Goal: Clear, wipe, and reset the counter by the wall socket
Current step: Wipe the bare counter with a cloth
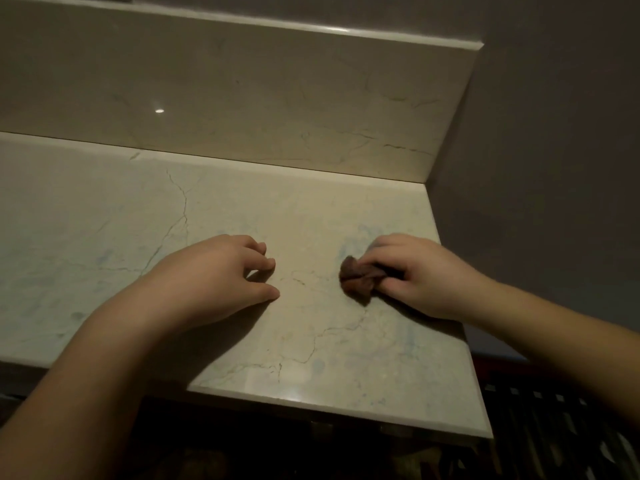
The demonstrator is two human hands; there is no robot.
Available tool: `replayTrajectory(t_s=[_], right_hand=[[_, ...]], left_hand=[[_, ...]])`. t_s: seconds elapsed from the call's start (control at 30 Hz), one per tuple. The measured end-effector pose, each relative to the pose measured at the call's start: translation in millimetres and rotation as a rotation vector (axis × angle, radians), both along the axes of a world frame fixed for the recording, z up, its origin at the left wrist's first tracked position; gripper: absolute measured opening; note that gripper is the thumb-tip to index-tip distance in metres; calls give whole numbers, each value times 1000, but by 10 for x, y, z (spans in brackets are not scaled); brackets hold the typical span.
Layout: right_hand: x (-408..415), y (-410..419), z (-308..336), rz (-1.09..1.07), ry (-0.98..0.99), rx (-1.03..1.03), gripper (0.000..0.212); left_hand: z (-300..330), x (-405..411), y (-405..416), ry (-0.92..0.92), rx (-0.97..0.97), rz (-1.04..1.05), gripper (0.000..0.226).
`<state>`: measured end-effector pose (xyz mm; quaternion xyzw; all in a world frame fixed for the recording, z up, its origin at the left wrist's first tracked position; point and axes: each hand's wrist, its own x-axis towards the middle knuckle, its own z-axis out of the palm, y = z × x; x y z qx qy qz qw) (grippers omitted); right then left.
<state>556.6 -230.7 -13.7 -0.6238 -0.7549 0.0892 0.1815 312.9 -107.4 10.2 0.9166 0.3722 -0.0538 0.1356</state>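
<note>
I see the pale marble counter [242, 209] running into a corner, with its upright back panel [242, 98] behind and a grey wall [554, 150] on the right. My left hand [211, 271] rests on the counter, fingers loosely curled, holding nothing. My right hand [419, 271] grips a small bunched brown cloth [358, 278], pressed on the counter near the right edge.

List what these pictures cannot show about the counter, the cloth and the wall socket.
- Wall socket: not seen in the head view; it lies beyond the frame edges.
- Brown cloth: mostly hidden inside the right hand, so its size is unknown.
- Counter: its left part is cut off by the frame edge; the left hand and forearm cover some surface.
- Below the counter: too dark.
</note>
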Motion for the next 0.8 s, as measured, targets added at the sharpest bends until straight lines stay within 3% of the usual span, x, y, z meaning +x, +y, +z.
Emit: replayTrajectory(t_s=[0.2,0.43,0.57,0.7,0.8], right_hand=[[751,722,-28,-406,-115,80,20],[730,1317,-63,-446,-107,105,23],[441,1001,-34,-332,-86,80,19],[-83,239,-33,34,-43,73,24],[-117,130,-8,71,-17,-15,24]], left_hand=[[-8,-17,11,2,-15,-5,52],[-15,-13,0,-24,-23,9,51],[-32,-28,0,-43,-23,12,51],[-37,-33,-8,-50,-15,14,50],[-40,-27,-5,-45,-12,12,50]])
